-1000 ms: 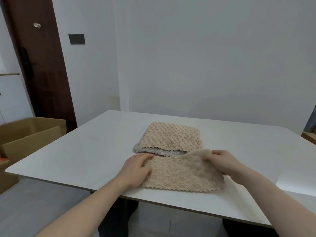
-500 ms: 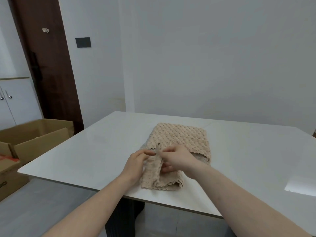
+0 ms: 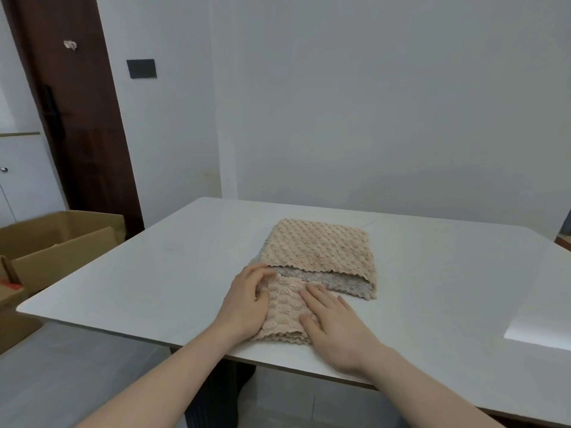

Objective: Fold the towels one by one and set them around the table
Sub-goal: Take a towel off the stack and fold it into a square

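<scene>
Folded beige towel (image 3: 285,313) lies at the near edge of the white desk (image 3: 148,273), a narrow multi-layer bundle with scalloped hems stacked at its near end. Both hands press it flat. Left hand (image 3: 245,301) covers its left edge, fingers (image 3: 262,271) extended and flat at the far-left corner, gripping nothing. Right hand (image 3: 335,327) lies palm-down on its right side, fingers (image 3: 315,296) spread and straight, thumb on the cloth — released, not pinching.

Just beyond, touching or nearly touching the bundle's far end, is a stack of unfolded towels (image 3: 321,251): beige bubble-textured one on top, a grey towel (image 3: 324,281) under it showing along the near edge. Can't tell how many are in the stack.

Containers — an open cardboard box (image 3: 58,242) stands on the floor (image 3: 61,375) left of the desk, flaps up; its inside isn't visible from here. Another box (image 3: 9,291) is partly in frame at the far-left edge, with something red in it, too cropped to identify.

A bright patch of light (image 3: 539,330) falls on the desk's right side. Dark wooden door (image 3: 74,118) and white cabinet (image 3: 21,177) stand at left.
</scene>
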`<state>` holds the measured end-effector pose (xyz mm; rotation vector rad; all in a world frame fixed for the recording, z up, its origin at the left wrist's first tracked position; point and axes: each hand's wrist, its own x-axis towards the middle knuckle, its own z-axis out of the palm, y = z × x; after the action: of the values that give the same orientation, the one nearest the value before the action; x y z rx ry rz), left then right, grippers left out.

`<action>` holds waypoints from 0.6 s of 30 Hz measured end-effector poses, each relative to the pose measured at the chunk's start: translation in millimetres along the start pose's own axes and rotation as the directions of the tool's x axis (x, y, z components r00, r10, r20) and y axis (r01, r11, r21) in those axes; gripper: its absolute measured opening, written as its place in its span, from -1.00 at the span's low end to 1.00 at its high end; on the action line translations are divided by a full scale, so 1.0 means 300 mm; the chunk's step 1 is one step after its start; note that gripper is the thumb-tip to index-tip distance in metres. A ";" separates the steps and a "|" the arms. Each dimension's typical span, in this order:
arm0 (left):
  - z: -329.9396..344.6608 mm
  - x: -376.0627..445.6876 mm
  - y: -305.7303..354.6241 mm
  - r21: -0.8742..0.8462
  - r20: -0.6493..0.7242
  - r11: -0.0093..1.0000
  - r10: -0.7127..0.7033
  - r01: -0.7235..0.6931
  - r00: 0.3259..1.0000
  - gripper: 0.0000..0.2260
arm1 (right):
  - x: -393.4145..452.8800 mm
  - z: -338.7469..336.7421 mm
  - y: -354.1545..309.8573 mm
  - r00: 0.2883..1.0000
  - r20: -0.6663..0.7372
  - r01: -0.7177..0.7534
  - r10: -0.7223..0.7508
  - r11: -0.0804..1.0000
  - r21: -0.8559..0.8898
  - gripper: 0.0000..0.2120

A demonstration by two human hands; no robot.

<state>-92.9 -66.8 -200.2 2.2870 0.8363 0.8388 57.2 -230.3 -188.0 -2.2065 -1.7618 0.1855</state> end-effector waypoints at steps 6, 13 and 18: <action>0.010 -0.006 0.028 0.259 0.225 0.964 -0.002 -0.058 0.974 -0.55 | 0.002 0.003 -0.002 0.999 0.030 -0.027 0.028 0.999 -0.047 -0.40; -0.007 -0.022 0.041 0.215 0.161 0.976 -0.072 0.036 0.984 -0.43 | -0.011 0.007 0.005 0.963 -0.181 -0.173 0.202 0.971 0.162 -0.28; -0.024 -0.033 0.057 0.224 -0.003 0.954 -0.205 0.201 0.979 -0.47 | -0.011 0.001 0.008 0.931 -0.242 -0.228 0.273 0.953 0.197 -0.36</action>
<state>-98.0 -83.0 -187.5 2.3430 1.1864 0.6558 58.5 -233.9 -189.2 -2.2106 -1.2731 0.0816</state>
